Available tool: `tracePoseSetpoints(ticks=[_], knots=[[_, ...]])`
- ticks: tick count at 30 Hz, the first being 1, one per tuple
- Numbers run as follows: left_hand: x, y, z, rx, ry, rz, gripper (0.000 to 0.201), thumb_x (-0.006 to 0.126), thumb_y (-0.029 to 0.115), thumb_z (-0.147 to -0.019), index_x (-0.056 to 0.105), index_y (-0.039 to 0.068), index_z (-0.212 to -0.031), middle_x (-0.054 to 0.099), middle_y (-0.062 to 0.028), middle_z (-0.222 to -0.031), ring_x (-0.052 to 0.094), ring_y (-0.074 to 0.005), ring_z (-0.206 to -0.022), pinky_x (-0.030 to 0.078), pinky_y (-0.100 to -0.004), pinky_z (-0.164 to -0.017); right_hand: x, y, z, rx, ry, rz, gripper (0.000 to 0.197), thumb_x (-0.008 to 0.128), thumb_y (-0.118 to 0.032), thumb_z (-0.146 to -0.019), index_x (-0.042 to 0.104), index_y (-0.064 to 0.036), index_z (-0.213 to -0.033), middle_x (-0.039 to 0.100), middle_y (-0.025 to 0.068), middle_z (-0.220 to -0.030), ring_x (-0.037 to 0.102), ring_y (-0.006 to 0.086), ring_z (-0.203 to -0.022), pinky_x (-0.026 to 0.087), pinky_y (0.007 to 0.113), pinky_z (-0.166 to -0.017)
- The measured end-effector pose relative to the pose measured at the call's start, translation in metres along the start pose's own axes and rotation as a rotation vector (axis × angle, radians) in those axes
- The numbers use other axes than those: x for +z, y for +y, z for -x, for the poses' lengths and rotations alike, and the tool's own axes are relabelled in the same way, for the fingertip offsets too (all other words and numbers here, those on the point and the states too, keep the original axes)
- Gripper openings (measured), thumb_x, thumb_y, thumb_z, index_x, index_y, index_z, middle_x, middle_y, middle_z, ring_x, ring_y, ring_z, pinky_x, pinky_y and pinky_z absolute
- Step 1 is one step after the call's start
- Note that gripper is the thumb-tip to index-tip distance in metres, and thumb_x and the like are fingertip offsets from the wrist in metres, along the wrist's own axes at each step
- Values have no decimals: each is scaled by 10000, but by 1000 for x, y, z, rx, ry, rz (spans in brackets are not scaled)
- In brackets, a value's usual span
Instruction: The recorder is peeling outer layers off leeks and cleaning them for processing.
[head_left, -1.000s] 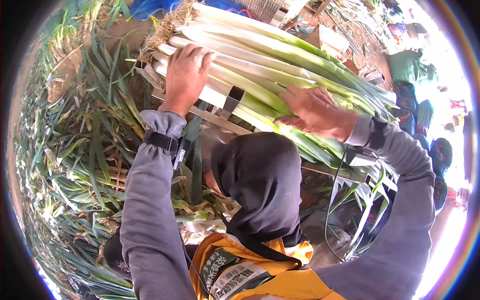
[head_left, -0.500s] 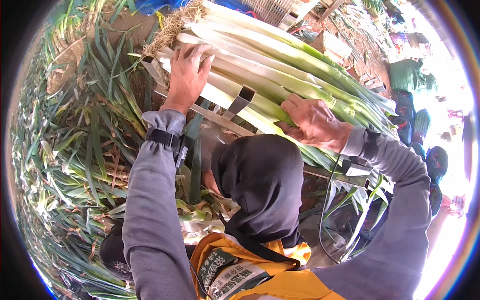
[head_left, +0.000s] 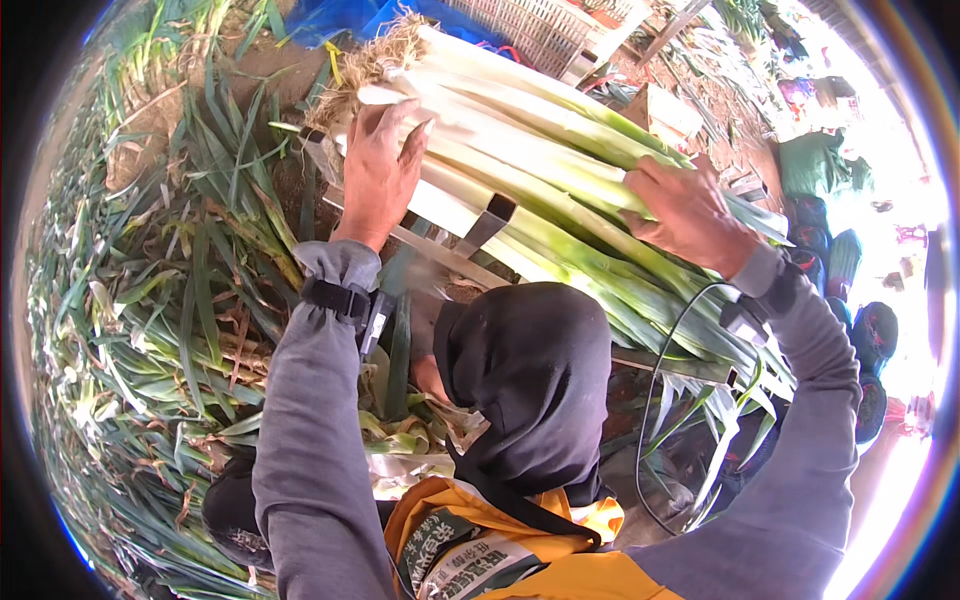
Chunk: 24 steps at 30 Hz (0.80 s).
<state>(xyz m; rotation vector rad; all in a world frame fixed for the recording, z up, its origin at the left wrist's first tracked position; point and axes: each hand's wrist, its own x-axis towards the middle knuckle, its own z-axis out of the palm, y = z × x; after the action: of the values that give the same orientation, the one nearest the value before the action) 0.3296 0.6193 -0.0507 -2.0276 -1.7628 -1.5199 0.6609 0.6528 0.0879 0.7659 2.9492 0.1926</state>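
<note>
A thick layer of leeks (head_left: 500,150) lies slanting across a metal frame (head_left: 487,222), white root ends at upper left and green leaves at lower right. My left hand (head_left: 382,175) is over the white ends, its fingers bent around a leek beside the shaggy roots (head_left: 350,75). Farther along, my right hand (head_left: 695,212) is closed on a leek's pale green part, thumb and fingers curled around it. The stems between the hands look partly blurred. What lies under both palms is hidden.
Loose leeks and leaves (head_left: 150,400) cover the ground at left. A wicker basket (head_left: 520,30) and blue sheeting (head_left: 385,18) are at the top. Green sacks (head_left: 812,163) stand at right. A black cable (head_left: 652,400) hangs by my right arm; a black hood (head_left: 525,380) blocks the lower middle.
My right hand has moved up and to the right across the leeks, away from the near edge. My left hand stays by the root ends, slightly lower in the picture.
</note>
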Motion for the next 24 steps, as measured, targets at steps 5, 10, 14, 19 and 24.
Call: tracePoseSetpoints(ticks=[5,10,14,19,24], knots=[[-9,-5,0,-38,-34,50,260,652,156,-917,624,37,-1146,574,-151,-1043,573,-341,-968,469,-404,-850,-2,-14,-5,-84,-23,-25,256,670,-207,-796,497,-38,-879,477,126,-817,573,301,-659,453,425,-548],[-10,-1,4,0,-224,-197,236,688,195,-880,669,54,-1069,538,-100,-1030,559,-311,-955,462,-402,-856,5,-13,-4,-138,-126,-151,313,677,-267,-802,499,-27,-893,504,145,-842,572,337,-676,447,475,-597],[-5,-1,-15,-77,-244,-147,181,678,169,-862,679,72,-1015,577,-105,-996,556,-323,-988,444,-418,-889,-5,-2,-21,-140,-176,-195,324,670,-285,-818,510,-18,-907,549,163,-865,597,362,-733,464,493,-659],[9,-6,-18,83,-342,-215,130,636,142,-881,670,73,-985,607,-114,-1004,562,-322,-999,421,-429,-903,40,1,-19,-39,-383,-197,360,640,-347,-883,552,-6,-955,590,183,-921,620,379,-848,485,485,-758],[13,-20,-16,100,-371,-167,135,628,173,-893,661,90,-994,610,-103,-976,562,-314,-947,419,-404,-893,32,13,8,-73,-114,-494,519,631,-434,-906,568,34,-1123,569,189,-1000,594,374,-897,487,433,-752]])
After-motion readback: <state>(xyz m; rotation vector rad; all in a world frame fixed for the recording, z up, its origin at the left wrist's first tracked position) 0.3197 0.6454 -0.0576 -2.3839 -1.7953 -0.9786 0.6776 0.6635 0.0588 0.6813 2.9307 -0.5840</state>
